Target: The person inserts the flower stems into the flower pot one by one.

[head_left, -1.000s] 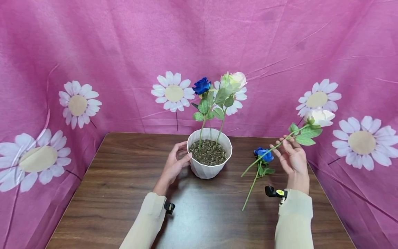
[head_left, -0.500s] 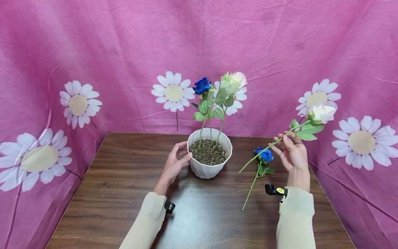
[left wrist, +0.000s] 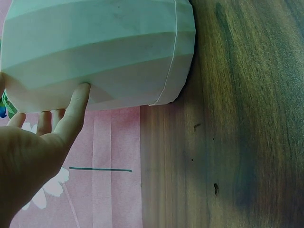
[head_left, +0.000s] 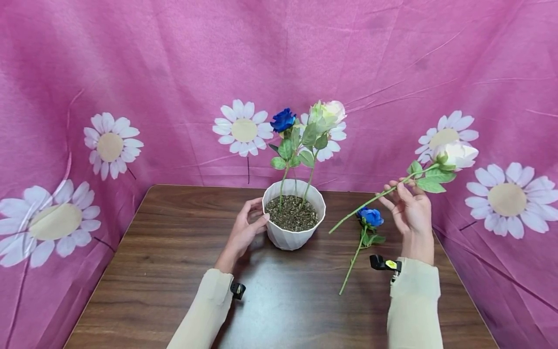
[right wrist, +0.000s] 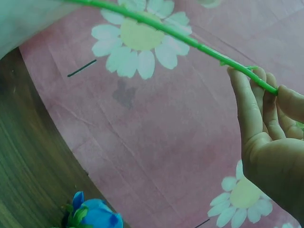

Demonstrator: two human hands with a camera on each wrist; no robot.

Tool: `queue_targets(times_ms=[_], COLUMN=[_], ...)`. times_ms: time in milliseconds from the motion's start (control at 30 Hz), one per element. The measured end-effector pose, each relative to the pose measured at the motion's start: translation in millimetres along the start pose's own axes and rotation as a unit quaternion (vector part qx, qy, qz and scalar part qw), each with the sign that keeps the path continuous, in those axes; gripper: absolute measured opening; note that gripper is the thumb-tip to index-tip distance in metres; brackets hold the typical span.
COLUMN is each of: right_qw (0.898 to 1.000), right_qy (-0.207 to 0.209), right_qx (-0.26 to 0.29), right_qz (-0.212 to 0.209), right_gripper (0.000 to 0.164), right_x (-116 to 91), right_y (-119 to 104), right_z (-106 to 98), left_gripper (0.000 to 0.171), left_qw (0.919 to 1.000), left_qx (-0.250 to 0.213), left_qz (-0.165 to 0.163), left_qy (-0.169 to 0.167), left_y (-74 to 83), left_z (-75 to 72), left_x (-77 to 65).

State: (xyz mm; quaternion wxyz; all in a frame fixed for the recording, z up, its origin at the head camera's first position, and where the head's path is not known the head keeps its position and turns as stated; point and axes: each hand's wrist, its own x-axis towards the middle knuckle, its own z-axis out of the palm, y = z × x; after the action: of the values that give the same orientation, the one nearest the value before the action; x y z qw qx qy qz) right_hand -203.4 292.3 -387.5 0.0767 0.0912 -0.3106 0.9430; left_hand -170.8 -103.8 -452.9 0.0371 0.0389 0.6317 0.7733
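A white faceted flowerpot [head_left: 291, 238] filled with dark soil stands on the table. My left hand [head_left: 245, 232] holds its left side, thumb at the front and fingers farther back; in the left wrist view fingertips press the pot wall [left wrist: 114, 61]. One blue rose [head_left: 283, 120] and a pale pink-green rose head [head_left: 324, 115] rise from the pot on green stems. My right hand [head_left: 411, 213] pinches a white rose [head_left: 455, 156] by its green stem [right wrist: 190, 42], the bloom up to the right and the cut end slanting down toward the pot.
A second blue rose [head_left: 370, 217] lies on the brown wooden table [head_left: 183, 261] below the white rose's stem. A pink cloth [head_left: 183, 72] printed with daisies hangs behind and at both sides of the table.
My right hand has risen slightly, and the white rose's stem end has shifted left and up toward the pot. The left hand and the pot stay in place.
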Motion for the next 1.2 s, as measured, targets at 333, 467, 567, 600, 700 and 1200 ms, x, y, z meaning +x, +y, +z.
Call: queue_targets(times_ms=[333, 467, 567, 600, 700, 1200], right_qw=[0.999, 0.998, 0.997, 0.997, 0.997, 0.982], right_qy=[0.019, 0.024, 0.028, 0.030, 0.034, -0.029], right_qx=[0.013, 0.023, 0.016, 0.008, -0.018, -0.169], right_qz=[-0.038, -0.055, -0.063, -0.066, -0.071, -0.074], right_gripper=[0.003, 0.003, 0.003, 0.003, 0.005, 0.010], right_x=[8, 11, 13, 14, 14, 16], right_y=[2, 6, 12, 14, 22, 56], right_z=[27, 40, 50, 52, 60, 82], left_gripper=[0.052, 0.053, 0.053, 0.054, 0.054, 0.053], left_qw=[1.0000, 1.0000, 1.0000, 1.0000, 1.0000, 0.9999], left_qx=[-0.001, 0.001, 0.003, 0.003, 0.002, 0.003], left_qz=[-0.004, -0.005, -0.006, -0.006, -0.008, -0.008], left_qy=[0.000, 0.003, 0.004, 0.004, 0.004, -0.005], left_y=[1.0, 0.7, 1.0, 0.9, 0.8, -0.8], left_z=[0.6, -0.3, -0.7, -0.7, -0.6, -5.6], left_x=[0.1, 0.7, 1.3, 1.5, 2.0, 6.8])
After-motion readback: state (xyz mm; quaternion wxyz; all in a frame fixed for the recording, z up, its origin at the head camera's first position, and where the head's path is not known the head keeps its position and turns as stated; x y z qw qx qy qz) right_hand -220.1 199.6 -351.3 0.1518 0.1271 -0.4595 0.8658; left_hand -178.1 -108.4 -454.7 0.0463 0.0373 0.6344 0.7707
